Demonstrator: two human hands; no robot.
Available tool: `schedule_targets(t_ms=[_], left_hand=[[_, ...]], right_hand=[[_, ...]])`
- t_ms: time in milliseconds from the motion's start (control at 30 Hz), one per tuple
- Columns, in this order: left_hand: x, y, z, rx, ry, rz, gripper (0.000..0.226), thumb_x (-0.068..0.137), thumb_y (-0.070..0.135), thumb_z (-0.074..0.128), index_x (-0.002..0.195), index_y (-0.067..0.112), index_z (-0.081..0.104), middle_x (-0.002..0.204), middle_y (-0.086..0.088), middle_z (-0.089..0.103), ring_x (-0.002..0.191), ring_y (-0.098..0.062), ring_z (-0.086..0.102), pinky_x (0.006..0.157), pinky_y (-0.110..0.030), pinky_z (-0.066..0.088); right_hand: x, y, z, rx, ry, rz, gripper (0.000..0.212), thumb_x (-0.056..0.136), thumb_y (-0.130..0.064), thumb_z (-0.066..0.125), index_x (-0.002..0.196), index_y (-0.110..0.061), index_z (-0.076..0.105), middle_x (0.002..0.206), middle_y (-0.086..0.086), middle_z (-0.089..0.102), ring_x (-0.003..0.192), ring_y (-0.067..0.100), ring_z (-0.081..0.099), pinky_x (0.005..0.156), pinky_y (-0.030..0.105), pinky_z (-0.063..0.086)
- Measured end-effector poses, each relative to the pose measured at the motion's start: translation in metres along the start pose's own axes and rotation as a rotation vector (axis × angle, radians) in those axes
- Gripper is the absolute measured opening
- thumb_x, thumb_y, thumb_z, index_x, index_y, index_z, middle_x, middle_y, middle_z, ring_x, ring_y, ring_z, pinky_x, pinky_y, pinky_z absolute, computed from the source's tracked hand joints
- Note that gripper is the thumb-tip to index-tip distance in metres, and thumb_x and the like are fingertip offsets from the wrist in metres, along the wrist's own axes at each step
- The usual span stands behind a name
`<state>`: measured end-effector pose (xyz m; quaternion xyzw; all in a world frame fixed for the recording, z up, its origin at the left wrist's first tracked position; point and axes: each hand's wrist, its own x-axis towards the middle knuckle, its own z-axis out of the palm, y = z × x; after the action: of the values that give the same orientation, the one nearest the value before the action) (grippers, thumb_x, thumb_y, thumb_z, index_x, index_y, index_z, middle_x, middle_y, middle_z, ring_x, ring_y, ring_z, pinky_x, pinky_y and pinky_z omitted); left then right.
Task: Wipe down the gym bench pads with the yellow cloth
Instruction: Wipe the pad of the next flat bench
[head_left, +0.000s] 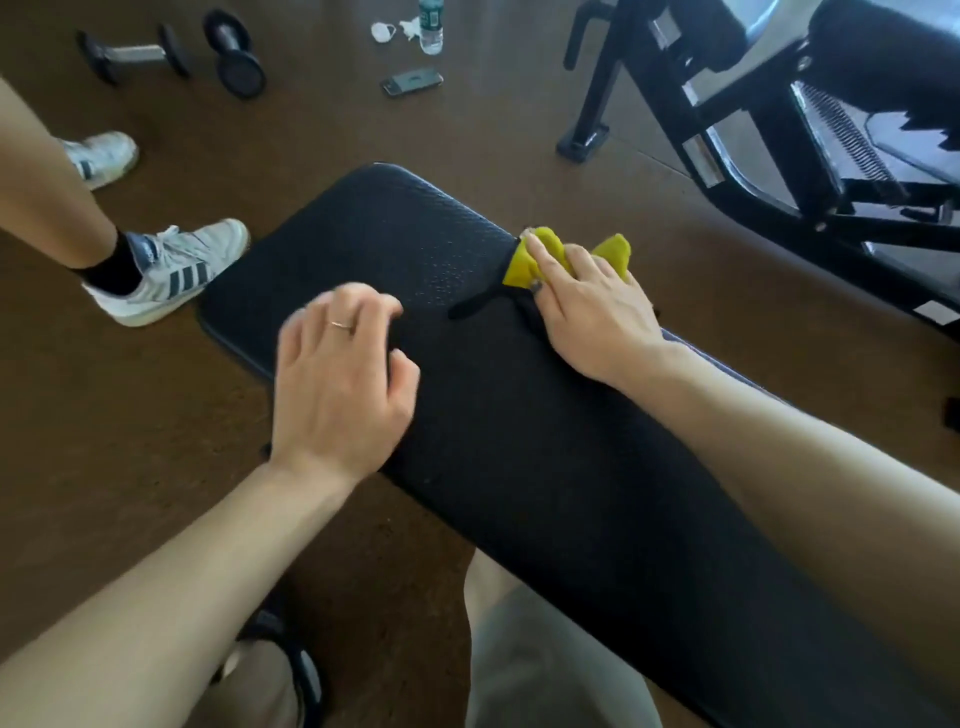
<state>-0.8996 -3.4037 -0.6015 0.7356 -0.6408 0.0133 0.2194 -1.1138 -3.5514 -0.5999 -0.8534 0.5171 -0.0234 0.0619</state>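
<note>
A long black gym bench pad (519, 441) runs diagonally from the upper middle to the lower right. My right hand (592, 306) presses a crumpled yellow cloth (524, 262) onto the pad's right edge near its far end, fingers over the cloth. A black strap or seam piece (472, 305) lies on the pad just left of that hand. My left hand (343, 374) rests on the pad's left side with fingers curled and slightly blurred, holding nothing; a thin ring is on one finger.
Another person's leg and white striped sneakers (171, 270) stand close to the pad's far left corner. Dumbbells (171, 52), a phone (411, 82) and a water bottle (431, 26) lie on the brown floor beyond. A black machine frame (727, 130) is at the right.
</note>
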Motion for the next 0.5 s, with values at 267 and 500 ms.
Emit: schedule_targets(t_ms=[267,500], left_hand=[[0.025,-0.064,0.001,-0.125,-0.030,-0.415,0.059,0.093,0.026,0.035,0.151,0.016,0.039,0.163,-0.008,0.025,0.153,-0.028,0.017,0.126,-0.048,0.008],[0.028,-0.072,0.008,-0.182,0.060,-0.427,0.057,0.092,0.021,0.034,0.147,0.010,0.044,0.162,-0.009,0.032,0.152,-0.026,0.021,0.127,-0.045,0.008]], right_hand=[[0.001,-0.042,0.003,0.051,-0.080,-0.070,0.055,0.108,-0.046,0.022,0.162,-0.040,0.011,0.172,-0.003,0.001,0.158,0.019,-0.002,0.126,0.050,0.009],[-0.038,-0.045,-0.003,0.032,-0.141,-0.232,0.057,0.105,-0.052,0.017,0.161,-0.044,0.011,0.171,-0.010,-0.005,0.157,0.011,-0.010,0.126,0.040,0.002]])
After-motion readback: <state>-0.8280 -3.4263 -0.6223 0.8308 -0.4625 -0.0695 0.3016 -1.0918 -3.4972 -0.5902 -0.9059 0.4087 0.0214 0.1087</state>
